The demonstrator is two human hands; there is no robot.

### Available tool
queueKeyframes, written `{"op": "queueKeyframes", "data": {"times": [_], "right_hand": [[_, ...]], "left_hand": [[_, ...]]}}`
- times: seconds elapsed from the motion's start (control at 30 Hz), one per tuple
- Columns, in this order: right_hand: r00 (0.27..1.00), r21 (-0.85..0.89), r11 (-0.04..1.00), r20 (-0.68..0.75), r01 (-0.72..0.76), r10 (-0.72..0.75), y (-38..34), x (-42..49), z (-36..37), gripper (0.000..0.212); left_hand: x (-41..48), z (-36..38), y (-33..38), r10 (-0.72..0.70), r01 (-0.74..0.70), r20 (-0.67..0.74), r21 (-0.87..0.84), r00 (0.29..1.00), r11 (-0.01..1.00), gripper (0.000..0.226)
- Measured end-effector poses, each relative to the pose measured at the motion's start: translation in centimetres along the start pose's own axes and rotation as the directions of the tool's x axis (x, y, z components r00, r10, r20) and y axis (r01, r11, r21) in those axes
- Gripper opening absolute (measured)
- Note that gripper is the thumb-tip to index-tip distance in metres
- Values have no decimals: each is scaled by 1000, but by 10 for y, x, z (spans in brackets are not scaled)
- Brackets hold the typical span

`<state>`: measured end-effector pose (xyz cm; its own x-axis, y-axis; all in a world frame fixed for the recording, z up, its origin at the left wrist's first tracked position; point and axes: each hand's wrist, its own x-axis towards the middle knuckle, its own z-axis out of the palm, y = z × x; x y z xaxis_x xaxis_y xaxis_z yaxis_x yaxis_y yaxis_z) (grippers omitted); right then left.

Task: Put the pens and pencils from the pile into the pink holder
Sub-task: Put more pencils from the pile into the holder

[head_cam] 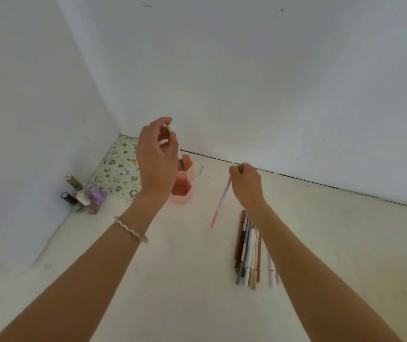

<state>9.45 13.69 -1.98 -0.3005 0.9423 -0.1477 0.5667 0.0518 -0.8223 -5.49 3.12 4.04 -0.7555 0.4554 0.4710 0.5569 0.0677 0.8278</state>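
The pink holder (185,183) with hexagonal compartments stands near the back wall. My left hand (156,156) hovers over it and pinches a white pen (175,146), whose dark tip dips into the rear compartment. My right hand (245,183) is raised to the right of the holder and pinches the top of a pink pen (219,206) that hangs down and to the left. The pile of pens and pencils (248,250) lies on the white surface below my right wrist, partly hidden by my forearm.
A green patterned pouch (116,169) lies in the back left corner. Several nail polish bottles (84,196) stand in front of it by the left wall. White walls close off the left and back.
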Motion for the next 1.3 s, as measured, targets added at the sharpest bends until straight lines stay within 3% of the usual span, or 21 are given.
{"op": "queueKeyframes", "data": {"times": [0.07,0.13,0.27,0.43,0.67,0.87,1.0,1.07,1.17,1.23,1.3], "right_hand": [[995,253,967,-97,41,-17,-24,3,-12,16],[980,374,917,-188,137,-70,-41,3,-22,13],[947,450,855,-292,258,-132,-60,2,-29,14],[951,447,853,-263,271,-164,-66,5,-11,14],[960,395,878,-174,271,-218,-71,17,37,12],[972,282,931,-57,233,-226,-59,18,56,18],[957,245,928,-149,280,-249,-53,23,31,27],[953,252,928,-198,274,-227,-48,26,12,28],[957,247,939,-219,241,-188,-35,26,-16,29],[964,248,944,-209,217,-167,-23,22,-31,31],[967,226,954,-204,195,-149,-11,17,-46,31]], "left_hand": [[18,6,-3,36,-38,36,58,999,998,23],[28,14,-10,69,-90,112,197,991,976,22],[35,27,-28,48,-159,258,432,965,887,21],[41,30,-42,-102,-128,346,582,933,803,25],[59,-1,-33,-38,-38,181,398,983,916,35],[44,-8,-7,-20,-21,162,243,987,970,33],[1,16,4,-39,-6,251,176,967,984,21],[-30,37,2,-127,30,413,232,902,972,19],[-82,69,-9,-363,66,649,435,668,898,17],[-111,86,-18,-471,48,692,536,547,843,19],[-130,100,-22,-505,8,690,586,519,810,22]]}}
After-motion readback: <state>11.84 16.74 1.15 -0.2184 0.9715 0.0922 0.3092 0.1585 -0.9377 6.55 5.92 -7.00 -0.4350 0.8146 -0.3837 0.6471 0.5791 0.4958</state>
